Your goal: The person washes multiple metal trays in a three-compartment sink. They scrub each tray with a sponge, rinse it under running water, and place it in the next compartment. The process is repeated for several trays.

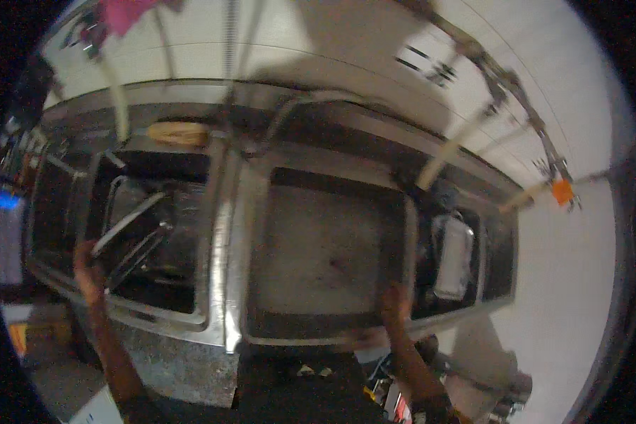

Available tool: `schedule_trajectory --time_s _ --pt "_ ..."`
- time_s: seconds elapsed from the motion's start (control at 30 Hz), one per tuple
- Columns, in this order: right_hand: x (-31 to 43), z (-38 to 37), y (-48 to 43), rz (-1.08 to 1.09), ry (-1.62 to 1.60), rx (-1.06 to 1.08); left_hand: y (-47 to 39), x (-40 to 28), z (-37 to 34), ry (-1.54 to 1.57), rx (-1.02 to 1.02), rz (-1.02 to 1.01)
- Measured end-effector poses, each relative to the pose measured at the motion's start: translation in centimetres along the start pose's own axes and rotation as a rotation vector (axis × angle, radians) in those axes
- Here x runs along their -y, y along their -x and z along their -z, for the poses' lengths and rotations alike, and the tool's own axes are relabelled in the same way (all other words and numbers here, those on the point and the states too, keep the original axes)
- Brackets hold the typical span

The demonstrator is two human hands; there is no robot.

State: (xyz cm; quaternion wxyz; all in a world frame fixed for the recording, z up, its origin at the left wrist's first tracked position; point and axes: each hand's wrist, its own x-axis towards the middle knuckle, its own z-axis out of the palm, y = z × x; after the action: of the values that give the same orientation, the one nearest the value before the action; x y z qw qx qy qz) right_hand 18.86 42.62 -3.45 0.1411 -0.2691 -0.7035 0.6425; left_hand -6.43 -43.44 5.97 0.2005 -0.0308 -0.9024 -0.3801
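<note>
At the left basin, my left hand (88, 273) is closed on the near end of a tilted metal pan (127, 225), whose pale, straight rim slants up into the basin. Other shiny metalware lies beneath it, blurred. Over the right edge of the middle basin (318, 244), which holds cloudy greyish liquid, is my right hand (396, 302). Its fingers are too blurred to show whether they hold anything. A whitish rectangular container (454, 257) stands in the right basin.
A metal divider (225, 265) separates the left and middle basins. Behind them are a tan oblong brush or sponge (177, 133), a faucet with a spring hose (230, 47) and pale upright pipes (445, 159). Assorted items (392, 397) lie below, near my right forearm.
</note>
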Motion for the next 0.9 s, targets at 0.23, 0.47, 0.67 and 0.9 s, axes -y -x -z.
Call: schedule_trajectory --time_s 0.23,0.47,0.67,0.9 --pt "2.6 -16.4 -3.5 0.798 1.304 0.341 -2.1 -11.6 8.4 0.006 -0.137 0.207" --pt "0.3 -19.6 -7.1 0.189 1.241 0.736 -0.4 -24.7 7.5 -0.436 0.025 0.038" --pt "2.7 -13.1 -9.0 -0.326 0.078 0.036 3.4 -34.0 -13.5 0.436 0.29 0.06" --pt "4.7 -11.7 -8.1 -0.056 0.325 0.04 6.5 -33.8 -34.2 0.565 0.425 0.509"
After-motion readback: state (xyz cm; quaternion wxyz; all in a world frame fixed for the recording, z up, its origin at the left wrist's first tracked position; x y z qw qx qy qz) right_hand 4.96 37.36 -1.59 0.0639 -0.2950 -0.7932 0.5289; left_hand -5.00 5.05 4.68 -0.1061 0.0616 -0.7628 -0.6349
